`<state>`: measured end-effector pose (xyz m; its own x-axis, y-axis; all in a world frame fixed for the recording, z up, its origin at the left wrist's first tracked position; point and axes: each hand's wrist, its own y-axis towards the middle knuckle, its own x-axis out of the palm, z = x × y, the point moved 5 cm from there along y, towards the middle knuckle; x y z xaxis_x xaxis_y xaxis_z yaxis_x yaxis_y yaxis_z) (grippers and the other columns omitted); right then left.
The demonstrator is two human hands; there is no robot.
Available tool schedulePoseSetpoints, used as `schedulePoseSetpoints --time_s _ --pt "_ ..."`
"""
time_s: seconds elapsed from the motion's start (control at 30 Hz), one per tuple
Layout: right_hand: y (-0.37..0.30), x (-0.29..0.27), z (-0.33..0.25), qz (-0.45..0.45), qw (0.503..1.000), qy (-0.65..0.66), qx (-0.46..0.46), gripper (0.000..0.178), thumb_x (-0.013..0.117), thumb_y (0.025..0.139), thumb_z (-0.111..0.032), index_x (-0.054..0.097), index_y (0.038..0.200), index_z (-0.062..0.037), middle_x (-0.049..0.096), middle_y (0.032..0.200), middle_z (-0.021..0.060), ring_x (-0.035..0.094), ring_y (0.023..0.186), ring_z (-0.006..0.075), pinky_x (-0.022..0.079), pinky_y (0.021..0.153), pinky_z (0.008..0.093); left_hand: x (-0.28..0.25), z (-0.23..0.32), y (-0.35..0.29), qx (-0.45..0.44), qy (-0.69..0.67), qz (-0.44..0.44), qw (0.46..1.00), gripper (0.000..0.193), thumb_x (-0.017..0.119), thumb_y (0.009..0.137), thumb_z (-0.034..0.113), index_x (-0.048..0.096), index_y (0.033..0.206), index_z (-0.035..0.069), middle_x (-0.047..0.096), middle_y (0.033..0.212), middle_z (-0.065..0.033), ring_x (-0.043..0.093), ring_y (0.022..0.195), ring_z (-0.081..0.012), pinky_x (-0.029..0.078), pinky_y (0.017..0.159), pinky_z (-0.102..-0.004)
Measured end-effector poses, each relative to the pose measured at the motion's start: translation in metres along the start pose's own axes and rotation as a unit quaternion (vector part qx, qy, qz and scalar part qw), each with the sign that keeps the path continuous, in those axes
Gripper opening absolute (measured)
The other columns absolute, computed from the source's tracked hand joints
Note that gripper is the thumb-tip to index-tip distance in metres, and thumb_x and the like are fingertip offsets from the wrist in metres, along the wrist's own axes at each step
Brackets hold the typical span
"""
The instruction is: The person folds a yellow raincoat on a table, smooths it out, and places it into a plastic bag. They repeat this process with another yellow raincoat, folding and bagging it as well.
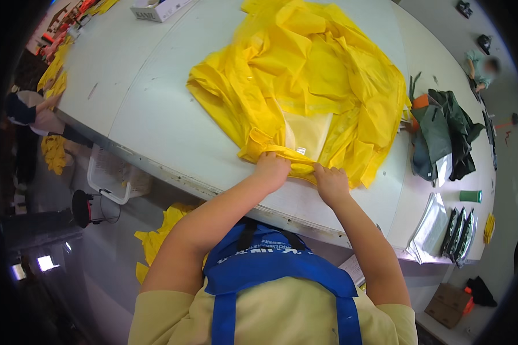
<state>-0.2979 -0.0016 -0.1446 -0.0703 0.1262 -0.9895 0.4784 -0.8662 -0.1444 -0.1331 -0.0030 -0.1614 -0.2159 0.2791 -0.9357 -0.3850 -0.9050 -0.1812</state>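
On the near edge of the white worktable (155, 115), head view, findings as follows.

Garment: a yellow raincoat (305, 80) lies spread and crumpled on the table top, its paler inner lining (308, 132) exposed near the front edge, with a small white tag at the hem.

Left hand: the left hand (272, 169) is clenched on the lower hem of the yellow raincoat, fingers curled over the folded edge, knuckles up.

Right hand: the right hand (331, 183) grasps the same hem just beside the left, fingers pinching the fabric; the two hands sit close but do not touch.

Position of hem: the gripped edge lies near the table's front rim, directly ahead of the person's chest.

Clothing of the person: a blue apron (270, 270) with straps is worn over a pale yellow shirt.

Right of table: a dark green garment (443, 138) lies heaped, well apart from the raincoat; a green cup (471, 196) stands near it; flat packaged items in clear bags (443, 227) lie at the corner.

Far end of table: a white box (155, 8) rests at the far edge.

Below table, left: a white basket (112, 175) stands on the floor, with yellow fabric scraps (155, 236) near it.

Other people: one person at the far left edge, another at the upper right; both well away from the hands.
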Motion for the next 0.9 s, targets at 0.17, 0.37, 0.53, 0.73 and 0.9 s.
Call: schedulePoseSetpoints --time_s 0.17,0.37,0.53,0.73,0.9 --pt "0.002 0.019 -0.002 -0.014 0.999 -0.028 0.026 0.012 0.051 0.083 -0.018 0.062 0.083 -0.0148 0.067 0.072 0.0069 0.066 0.067 0.0234 0.044 0.065 0.0416 -0.005 0.002 0.011 0.010 0.026 -0.029 0.999 0.047 0.058 0.084 0.022 0.048 0.129 0.014 0.068 0.092 -0.0116 0.060 0.094 -0.0311 0.041 0.084 -0.0455" --pt "-0.008 0.007 0.001 -0.073 0.996 -0.014 0.041 0.020 0.046 0.092 -0.029 0.056 0.102 -0.0145 0.069 0.091 0.0036 0.065 0.082 0.0220 0.037 0.074 0.0449 -0.010 0.000 0.011 -0.013 0.015 -0.004 1.000 0.045 0.056 0.088 0.024 0.044 0.130 0.014 0.068 0.089 -0.0132 0.060 0.089 -0.0325 0.039 0.082 -0.0457" --pt "-0.019 -0.010 0.011 0.036 0.999 0.019 0.004 0.024 0.051 0.089 -0.032 0.054 0.105 -0.0129 0.065 0.080 0.0035 0.063 0.076 0.0228 0.038 0.071 0.0405 -0.007 0.001 -0.001 0.027 -0.033 0.035 0.998 0.014 0.058 0.086 0.023 0.054 0.090 0.010 0.062 0.083 -0.0130 0.059 0.088 -0.0346 0.041 0.075 -0.0471" --pt "-0.030 0.004 0.007 0.053 0.998 0.001 -0.032 0.021 0.051 0.084 -0.019 0.057 0.104 -0.0134 0.061 0.087 0.0058 0.059 0.085 0.0242 0.041 0.071 0.0402 -0.010 0.001 -0.014 0.081 -0.033 0.128 0.988 0.012 0.057 0.082 0.017 0.059 0.091 0.010 0.052 0.101 -0.0146 0.056 0.086 -0.0361 0.044 0.077 -0.0474" --pt "-0.025 0.001 0.008 0.038 0.999 0.000 -0.025 0.027 0.054 0.083 -0.018 0.059 0.107 -0.0091 0.059 0.099 0.0062 0.057 0.091 0.0233 0.045 0.068 0.0389 -0.013 -0.001 -0.030 0.098 0.019 0.112 0.989 0.037 0.055 0.080 0.009 0.056 0.117 0.007 0.045 0.125 -0.0170 0.049 0.104 -0.0361 0.046 0.085 -0.0456"
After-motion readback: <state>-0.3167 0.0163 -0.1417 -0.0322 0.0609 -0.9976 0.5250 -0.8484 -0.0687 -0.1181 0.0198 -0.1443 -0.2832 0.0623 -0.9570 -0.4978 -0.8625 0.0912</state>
